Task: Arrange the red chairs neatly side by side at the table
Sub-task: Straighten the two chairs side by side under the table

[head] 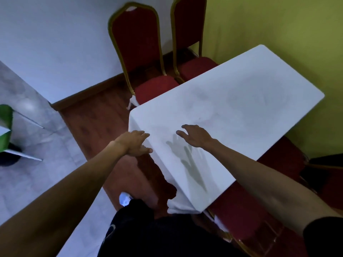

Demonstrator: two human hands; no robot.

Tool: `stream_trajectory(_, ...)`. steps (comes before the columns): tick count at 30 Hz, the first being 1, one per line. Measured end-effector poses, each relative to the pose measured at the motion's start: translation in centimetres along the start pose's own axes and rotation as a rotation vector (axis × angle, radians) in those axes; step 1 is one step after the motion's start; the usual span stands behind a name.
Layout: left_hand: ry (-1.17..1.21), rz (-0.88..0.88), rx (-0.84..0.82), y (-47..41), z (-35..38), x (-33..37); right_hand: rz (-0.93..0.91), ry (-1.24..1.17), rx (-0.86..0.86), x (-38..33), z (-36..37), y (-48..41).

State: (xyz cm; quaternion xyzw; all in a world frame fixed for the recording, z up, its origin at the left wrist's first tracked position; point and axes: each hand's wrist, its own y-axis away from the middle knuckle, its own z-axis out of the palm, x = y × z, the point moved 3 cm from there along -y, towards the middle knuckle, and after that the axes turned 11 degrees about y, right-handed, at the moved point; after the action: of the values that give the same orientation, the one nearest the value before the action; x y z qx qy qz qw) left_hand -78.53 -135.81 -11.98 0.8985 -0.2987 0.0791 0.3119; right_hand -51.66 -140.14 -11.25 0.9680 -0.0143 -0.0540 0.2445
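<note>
Along the far left edge of the white cloth-covered rectangular counter (pixel 241 101), a red padded chair with a gilt metal frame (pixel 137 45) and a second red chair (pixel 187 26) stand close together, backs upright, seats partly under the cloth. At the near right edge, further red seats (pixel 239 206) show beneath the overhang; their alignment cannot be judged. Left grip (pixel 135 143): fingers straight, resting on the cloth at the near left edge. Right grip (pixel 196 138): fingers spread, holding nothing, hovering over the counter. To do the step well, take a chair by its back rail, slide it square to the edge, match its neighbour's depth, and avoid snagging the cloth.
</note>
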Motion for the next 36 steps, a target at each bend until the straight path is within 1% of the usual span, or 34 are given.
stream_trajectory(3, -0.070, 0.011, -0.004, 0.0, -3.7, -6.0, 0.032, -0.004, -0.026, -4.0, -2.0, -3.0)
stream_trajectory(7, -0.105, 0.007, 0.034, -1.0, -9.8, -12.4, 0.071, -0.006, 0.001, -8.4, -5.3, -6.8)
stream_trajectory(13, -0.143, 0.052, 0.097, -3.5, -17.7, -18.0, 0.082, -0.008, 0.081, -12.7, -11.3, -12.9)
stream_trajectory(17, -0.151, 0.096, 0.094, -6.7, -21.4, -21.0, 0.104, -0.010, 0.110, -14.0, -14.3, -18.1)
stream_trajectory(21, -0.210, 0.097, 0.064, -11.4, -25.5, -24.6, 0.125, -0.021, 0.117, -14.6, -17.0, -23.7)
stream_trajectory(31, -0.292, 0.215, 0.051, -25.2, -39.3, -30.3, 0.230, -0.100, 0.135, -13.9, -27.2, -37.7)
stream_trajectory(36, -0.479, 0.299, 0.055, -31.4, -45.2, -32.4, 0.271, -0.130, 0.133, -15.0, -29.8, -43.8)
